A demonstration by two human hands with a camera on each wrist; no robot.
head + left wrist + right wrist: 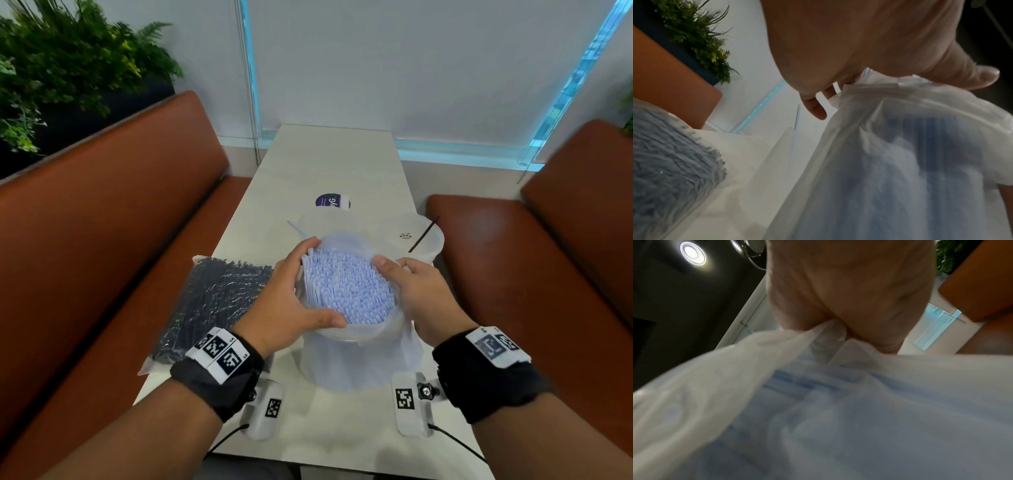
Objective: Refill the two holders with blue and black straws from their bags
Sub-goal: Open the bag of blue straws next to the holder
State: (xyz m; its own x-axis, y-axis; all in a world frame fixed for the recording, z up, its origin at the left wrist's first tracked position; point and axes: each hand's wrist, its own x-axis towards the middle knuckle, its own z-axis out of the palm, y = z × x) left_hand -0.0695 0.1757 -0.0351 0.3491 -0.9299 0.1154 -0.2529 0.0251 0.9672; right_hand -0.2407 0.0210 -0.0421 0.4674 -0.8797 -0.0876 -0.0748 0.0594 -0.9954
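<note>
A clear bag of blue straws [349, 291] stands upright mid-table, its top open and the straw ends showing. My left hand [301, 291] curls round the bag's left rim, thumb on the near edge. My right hand [404, 274] pinches the plastic at the right rim. In the wrist views the left hand [838, 48] and the right hand [849, 296] both grip the bag's film [900, 162] [838, 402]. A bag of black straws [219, 301] [670, 154] lies flat to the left. Behind stand two clear holders: the left holder [318, 222] with one blue straw [298, 230], the right holder [418, 236] with one black straw [423, 233].
The narrow white table [325, 161] runs away from me to a blind-covered window. Orange benches flank it on the left [120, 222] and on the right [513, 257]. A round dark sticker [332, 201] lies behind the holders. Green plants [68, 68] stand behind the left bench.
</note>
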